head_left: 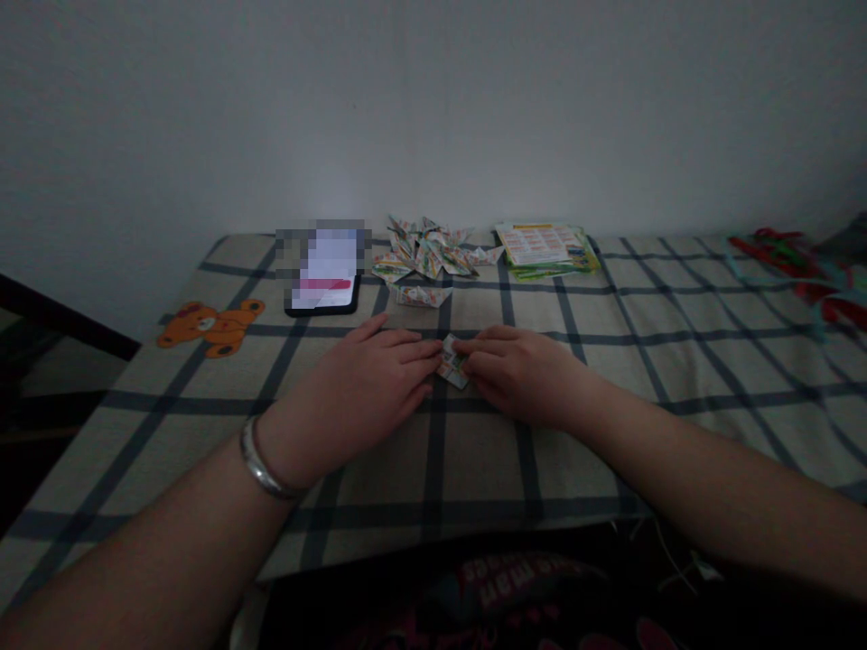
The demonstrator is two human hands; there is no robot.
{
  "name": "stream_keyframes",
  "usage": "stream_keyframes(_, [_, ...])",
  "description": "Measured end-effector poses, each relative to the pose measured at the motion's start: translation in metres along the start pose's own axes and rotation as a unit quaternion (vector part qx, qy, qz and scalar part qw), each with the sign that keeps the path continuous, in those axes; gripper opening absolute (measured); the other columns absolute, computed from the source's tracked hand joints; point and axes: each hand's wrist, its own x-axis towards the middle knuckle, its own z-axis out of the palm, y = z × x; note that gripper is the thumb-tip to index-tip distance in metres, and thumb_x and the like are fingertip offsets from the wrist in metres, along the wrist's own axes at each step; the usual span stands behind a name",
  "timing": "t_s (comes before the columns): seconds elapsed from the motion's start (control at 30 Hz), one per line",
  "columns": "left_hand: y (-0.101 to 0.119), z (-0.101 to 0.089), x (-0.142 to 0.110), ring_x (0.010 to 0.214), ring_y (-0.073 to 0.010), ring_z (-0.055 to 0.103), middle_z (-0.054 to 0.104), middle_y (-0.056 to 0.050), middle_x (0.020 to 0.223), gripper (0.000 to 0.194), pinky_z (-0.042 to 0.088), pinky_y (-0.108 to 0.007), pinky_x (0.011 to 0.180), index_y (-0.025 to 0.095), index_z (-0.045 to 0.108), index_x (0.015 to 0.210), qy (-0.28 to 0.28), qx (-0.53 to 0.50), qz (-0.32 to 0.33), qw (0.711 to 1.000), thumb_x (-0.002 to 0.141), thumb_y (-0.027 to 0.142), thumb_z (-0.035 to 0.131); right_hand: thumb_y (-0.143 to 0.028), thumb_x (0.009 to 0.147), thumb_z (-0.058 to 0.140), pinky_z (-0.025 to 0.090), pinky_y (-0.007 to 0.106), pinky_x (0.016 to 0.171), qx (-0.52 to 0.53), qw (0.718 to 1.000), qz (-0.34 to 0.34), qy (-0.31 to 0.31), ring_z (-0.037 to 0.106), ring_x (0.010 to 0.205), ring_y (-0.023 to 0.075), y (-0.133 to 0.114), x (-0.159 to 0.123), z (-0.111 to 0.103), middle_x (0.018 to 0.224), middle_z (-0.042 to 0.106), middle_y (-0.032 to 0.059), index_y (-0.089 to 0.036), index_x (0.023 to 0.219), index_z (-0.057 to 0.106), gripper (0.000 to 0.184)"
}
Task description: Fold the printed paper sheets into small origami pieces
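Note:
A small folded piece of printed paper (pixel 454 363) lies on the checked tablecloth (pixel 379 492), between my two hands. My left hand (pixel 366 384) rests on the cloth with its fingers stretched out, their tips at the paper's left edge. Curled fingers of my right hand (pixel 518 372) grip the paper from the right and hide part of it. Just beyond my hands sits a single folded paper boat (pixel 421 296). Behind it is a pile of similar folded paper pieces (pixel 430 248), made from the same colourful print.
A phone (pixel 329 275) with a lit, partly blurred screen lies at the back left. Flat printed sheets (pixel 547 250) are stacked at the back right. Red and pale-blue material (pixel 806 271) lies far right. A wall (pixel 433 108) stands behind the table.

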Motion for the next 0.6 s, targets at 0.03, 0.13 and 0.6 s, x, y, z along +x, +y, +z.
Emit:
stream_keyframes(0.03, [0.0004, 0.0002, -0.0001, 0.117, -0.0249, 0.058, 0.064, -0.004, 0.129, 0.031, 0.034, -0.051, 0.108, 0.021, 0.063, 0.120, 0.001, 0.000, -0.001, 1.000, 0.094, 0.026, 0.048, -0.014, 0.089, 0.050, 0.053, 0.036, 0.091, 0.000, 1.000, 0.000, 0.002, 0.065, 0.101, 0.0214, -0.0002, 0.0004, 0.0007, 0.123, 0.068, 0.0110, -0.010, 0.096, 0.069, 0.021])
stream_keyframes(0.13, [0.0020, -0.0007, 0.0005, 0.115, -0.0252, 0.058, 0.065, -0.006, 0.126, 0.031, 0.038, -0.050, 0.106, 0.019, 0.064, 0.119, 0.001, 0.000, 0.001, 1.000, 0.094, 0.024, 0.047, -0.016, 0.088, 0.048, 0.052, 0.039, 0.093, 0.004, 1.000, 0.005, 0.015, 0.062, 0.105, 0.0232, 0.0000, 0.0002, 0.0038, 0.125, 0.067, 0.0117, -0.009, 0.104, 0.067, 0.025])
stream_keyframes(0.6, [0.0068, -0.0084, -0.0008, 0.114, -0.0262, 0.054, 0.063, -0.005, 0.121, 0.032, 0.041, -0.049, 0.102, 0.028, 0.067, 0.116, -0.020, 0.002, 0.017, 1.000, 0.088, 0.018, 0.055, -0.026, 0.092, 0.049, 0.051, 0.040, 0.094, 0.017, 0.997, 0.066, -0.021, 0.061, 0.115, 0.0245, 0.0059, -0.0038, -0.0007, 0.124, 0.068, 0.0042, -0.017, 0.114, 0.067, 0.030])
